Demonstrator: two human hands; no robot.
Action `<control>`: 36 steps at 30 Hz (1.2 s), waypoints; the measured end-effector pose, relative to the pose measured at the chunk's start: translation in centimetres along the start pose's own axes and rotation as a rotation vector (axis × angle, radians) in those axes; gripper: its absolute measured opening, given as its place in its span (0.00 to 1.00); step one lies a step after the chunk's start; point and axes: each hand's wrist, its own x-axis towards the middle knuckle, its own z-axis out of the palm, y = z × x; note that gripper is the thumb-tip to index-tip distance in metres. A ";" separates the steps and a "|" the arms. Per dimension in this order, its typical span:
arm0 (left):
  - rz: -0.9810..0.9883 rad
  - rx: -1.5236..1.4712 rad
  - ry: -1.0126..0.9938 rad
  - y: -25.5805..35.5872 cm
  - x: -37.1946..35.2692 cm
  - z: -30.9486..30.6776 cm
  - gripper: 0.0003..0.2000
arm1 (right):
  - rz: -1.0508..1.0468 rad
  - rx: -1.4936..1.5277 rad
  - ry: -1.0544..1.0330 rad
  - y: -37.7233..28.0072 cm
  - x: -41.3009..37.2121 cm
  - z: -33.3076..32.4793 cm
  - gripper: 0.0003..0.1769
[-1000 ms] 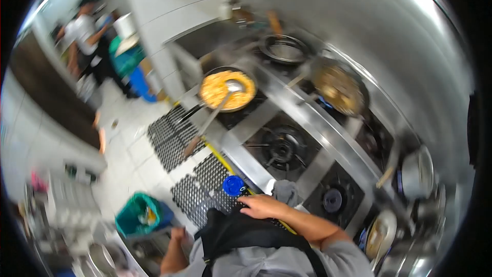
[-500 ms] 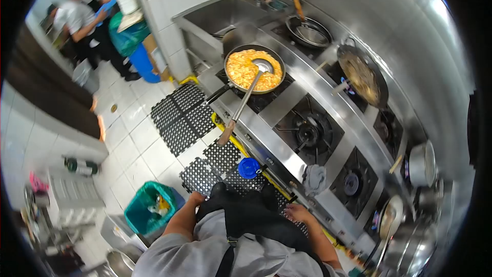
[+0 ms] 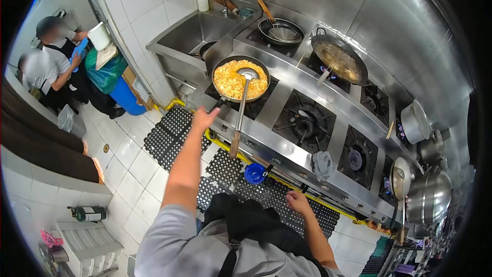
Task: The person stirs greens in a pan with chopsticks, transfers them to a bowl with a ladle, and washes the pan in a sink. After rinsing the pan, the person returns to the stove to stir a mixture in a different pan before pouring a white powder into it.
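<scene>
Near edge, bottom of frame: the person's grey sleeves and dark apron. Right hand (image 3: 299, 202) low at lower centre-right, fingers loosely bent, nothing in it, just beside the yellow rail (image 3: 287, 180) along the stove (image 3: 287, 97) front; contact with the rail cannot be told. Left of it, over the floor mats (image 3: 171, 133), a blue lid (image 3: 254, 173). Left arm stretched up the middle of the frame. Left hand (image 3: 204, 118) is empty, fingers spread and thumb apart, just short of the stove's front edge. Nearest to it, the pan (image 3: 241, 78), left of centre on the front-left burner and filled with yellow food. The pan's dark handle (image 3: 219, 102) points down-left toward the hand, near but apart. A ladle (image 3: 239, 107) lies with its bowl in the food and its shaft sloping down over the stove edge, wooden grip to the right of the hand, not touched. A grey cloth (image 3: 323, 163) lies on the stove front, right of centre. Next burner to the right of the pan is bare. Behind, a wok (image 3: 341, 61) of brownish liquid over a blue flame; upper centre, a second wok (image 3: 280, 31) with a strainer in it. Sink (image 3: 197, 31) at upper left of the stove. Steel pots (image 3: 428, 195) stacked at the right edge. Far upper left: two people (image 3: 51, 66) in dark aprons beside a blue bin (image 3: 125, 97).
</scene>
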 end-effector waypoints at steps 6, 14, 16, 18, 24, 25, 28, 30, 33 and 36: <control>0.107 0.362 -0.322 1.4 -1.2 4.1 0.16 | -0.203 0.073 -0.038 -4.5 1.0 1.2 0.17; 0.311 0.335 -0.312 -3.0 2.1 2.3 0.14 | 0.004 0.395 -0.018 -12.7 2.6 4.1 0.20; -0.109 -0.111 -0.692 1.0 1.8 -0.6 0.17 | -0.130 0.494 0.029 -16.9 4.2 5.5 0.23; -0.143 -0.272 -0.850 -1.7 3.3 1.2 0.11 | -0.250 0.195 0.036 -20.5 6.6 6.6 0.29; -0.456 -0.982 -1.063 -1.2 5.2 2.8 0.07 | -0.307 -0.789 0.517 -30.1 13.5 9.6 0.36; -0.447 -0.997 -1.097 -1.5 5.6 3.3 0.08 | -0.220 -0.775 0.483 -30.4 15.1 9.0 0.33; -0.458 -0.958 -1.131 -1.5 6.0 2.5 0.12 | -0.201 -0.617 0.464 -30.3 13.5 8.5 0.25; -0.453 -0.878 -1.151 -2.1 7.0 1.9 0.13 | -0.292 -0.477 0.485 -31.3 11.6 8.2 0.21; -0.453 -0.872 -1.173 -2.2 7.7 1.4 0.14 | -0.217 -0.526 0.581 -33.2 10.7 7.1 0.15; -0.404 -0.868 -1.191 -2.6 7.9 1.5 0.14 | -0.138 -0.636 0.551 -32.1 14.5 6.9 0.12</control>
